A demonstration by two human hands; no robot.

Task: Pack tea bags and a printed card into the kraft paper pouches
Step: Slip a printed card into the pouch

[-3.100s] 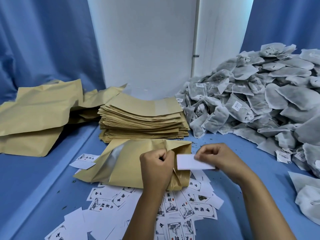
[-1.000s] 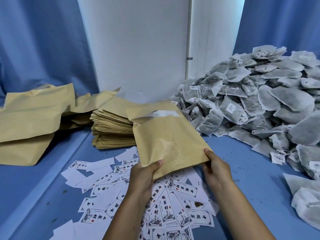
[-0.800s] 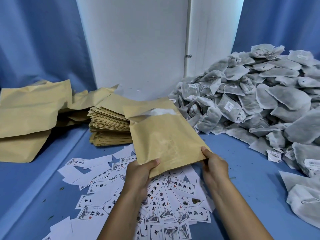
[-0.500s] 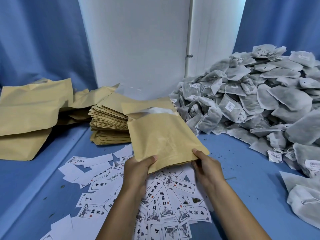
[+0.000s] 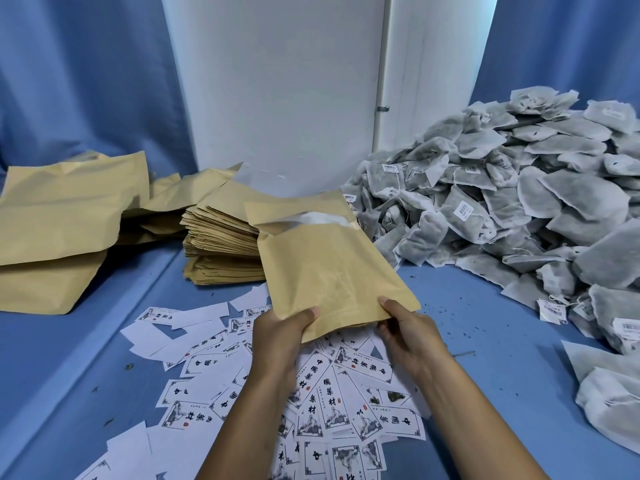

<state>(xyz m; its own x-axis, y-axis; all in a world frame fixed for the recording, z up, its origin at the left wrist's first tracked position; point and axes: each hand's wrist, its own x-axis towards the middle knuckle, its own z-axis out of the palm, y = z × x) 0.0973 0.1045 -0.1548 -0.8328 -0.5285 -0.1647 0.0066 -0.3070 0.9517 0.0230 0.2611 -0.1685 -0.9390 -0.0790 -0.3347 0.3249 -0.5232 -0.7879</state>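
At frame centre a pouch (image 5: 322,265) is held up, mouth open at the top with white showing inside. The left hand (image 5: 280,336) pinches its lower left corner, the right hand (image 5: 405,336) its lower right edge. Cards (image 5: 322,400) lie scattered below the hands; tea bags (image 5: 519,202) are heaped at right, and a pouch stack (image 5: 218,244) sits left of centre.

A blue cloth (image 5: 467,323) covers the table, with a long fold line (image 5: 114,344) running down it, low and to the left of the grip. Tiny dark crumbs (image 5: 129,367) dot the cloth. Straight behind the grip stands a plain white wall panel (image 5: 277,84). A thin white pipe (image 5: 381,71) with a small metal clip runs up it. Blue curtains (image 5: 79,77) hang on both sides. The light is soft and even.
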